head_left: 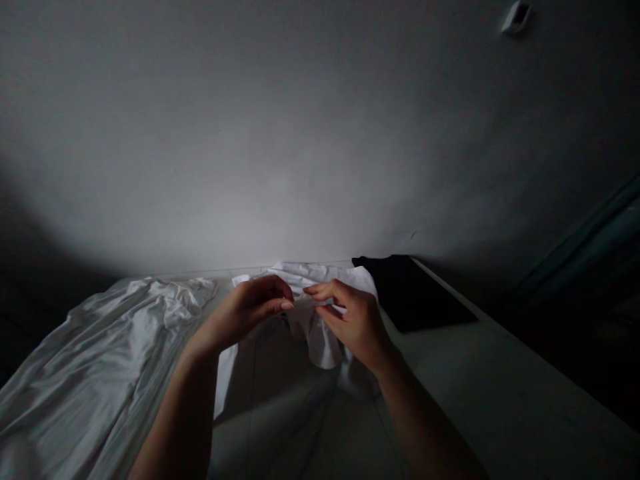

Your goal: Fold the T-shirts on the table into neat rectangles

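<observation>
A white cloth (325, 343) hangs between my two hands above the middle of the table, its far part lying toward the wall and its lower edge drooping in folds. My left hand (257, 303) pinches the near edge of it between thumb and fingers. Close beside, on the right, my right hand (347, 313) holds the same edge, thumb below and fingers above. A short stretch of the fabric runs between the fingertips.
Crumpled white fabric (115, 347) covers the table's left side. A flat black cloth (420, 297) lies at the back right of the marble-patterned table (475, 380). Behind stands a grey wall (280, 133) with a small white fixture (517, 18) high on the right.
</observation>
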Demonstrator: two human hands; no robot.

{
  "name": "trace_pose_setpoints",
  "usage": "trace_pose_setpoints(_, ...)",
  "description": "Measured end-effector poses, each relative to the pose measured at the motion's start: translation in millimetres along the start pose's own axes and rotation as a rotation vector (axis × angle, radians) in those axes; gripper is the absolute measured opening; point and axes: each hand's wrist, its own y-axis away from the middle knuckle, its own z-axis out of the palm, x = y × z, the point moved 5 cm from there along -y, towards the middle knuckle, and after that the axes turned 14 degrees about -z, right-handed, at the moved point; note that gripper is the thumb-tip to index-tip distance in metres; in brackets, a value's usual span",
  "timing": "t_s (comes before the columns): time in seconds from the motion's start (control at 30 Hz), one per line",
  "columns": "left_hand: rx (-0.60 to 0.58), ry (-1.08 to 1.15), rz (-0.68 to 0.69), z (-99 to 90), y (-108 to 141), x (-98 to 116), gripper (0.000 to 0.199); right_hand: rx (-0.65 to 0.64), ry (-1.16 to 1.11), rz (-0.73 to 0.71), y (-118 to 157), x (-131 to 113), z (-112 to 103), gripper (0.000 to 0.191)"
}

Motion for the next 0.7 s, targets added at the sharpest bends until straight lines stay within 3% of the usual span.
trace_pose_setpoints(0.07, -0.01, -0.007, 0.005, -0.1, 0.7, -2.0, 0.03, -0.013, -0.055, 0.063, 0.4, 0.3, 1.0, 0.014)
trace_pose_setpoints(0.23, 0.141, -0.253, 0.164, -5.5, 11.0, 9.9, 0.02, -0.138, -0.164, 0.182, 1.6, 2.2, 7.0, 0.012)
trace_pose_setpoints(0.4, 0.096, -0.434, 0.355, -2.5, 23.8, 23.7, 0.018, -0.173, -0.288, 0.269, 4.8, 11.0, 12.1, 0.025)
trace_pose_setpoints(0.53, 0.126, -0.498, 0.383, -2.1, 27.0, 24.3, 0.022, -0.188, -0.325, 0.296, 5.5, 10.3, 15.0, 0.023)
trace_pose_setpoints(0.7, 0.155, -0.573, 0.349, -0.8, 23.9, 25.0, 0.024, -0.143, -0.142, 0.211, 2.4, 1.4, 10.4, 0.006)
